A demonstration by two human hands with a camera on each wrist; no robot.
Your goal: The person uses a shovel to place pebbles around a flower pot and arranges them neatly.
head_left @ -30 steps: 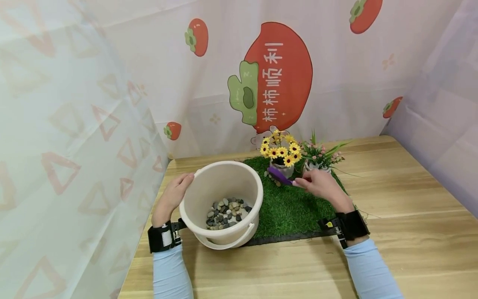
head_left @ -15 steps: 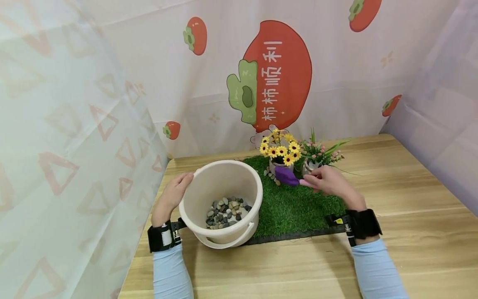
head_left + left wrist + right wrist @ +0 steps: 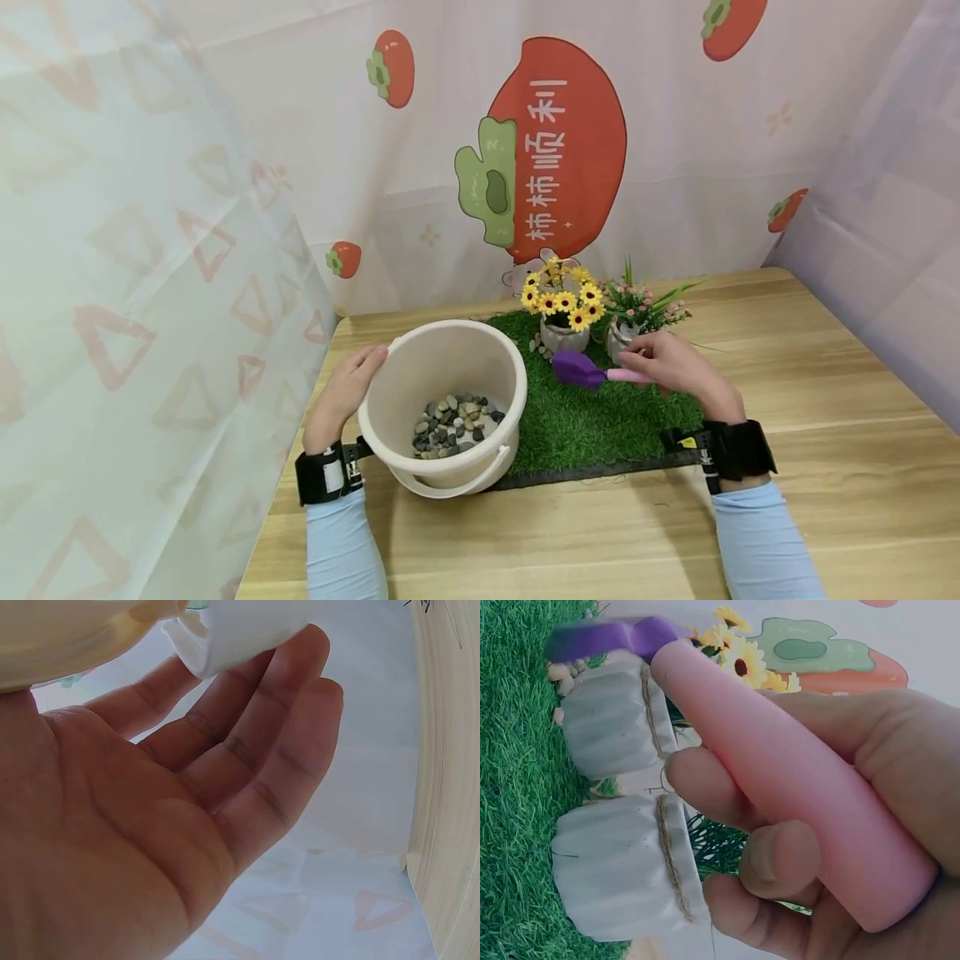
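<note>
My left hand (image 3: pixel 351 385) grips the left rim of a cream plastic bucket (image 3: pixel 442 340), its thumb over the edge and its fingers along the outside. Grey, black and tan pebbles (image 3: pixel 456 427) lie on the bucket's bottom. My right hand (image 3: pixel 670 364) holds a small garden trowel by its pink handle (image 3: pixel 795 787), fingers curled round it. The trowel's purple blade (image 3: pixel 577 369) is over the artificial grass mat (image 3: pixel 592 425), in front of the pot of yellow flowers (image 3: pixel 564 335). Whether the blade carries anything is too unclear to tell.
A second pot (image 3: pixel 626 874) with pink flowers and green leaves stands right of the yellow one, partly behind my right hand. A few pebbles (image 3: pixel 542 346) lie on the grass left of the yellow flowers' pot. Printed cloth hangs behind the wooden table (image 3: pixel 817 358).
My right hand has drawn the trowel away from the yellow flowers' pot, to the right and nearer me, and the blade has turned. My left hand stays on the bucket.
</note>
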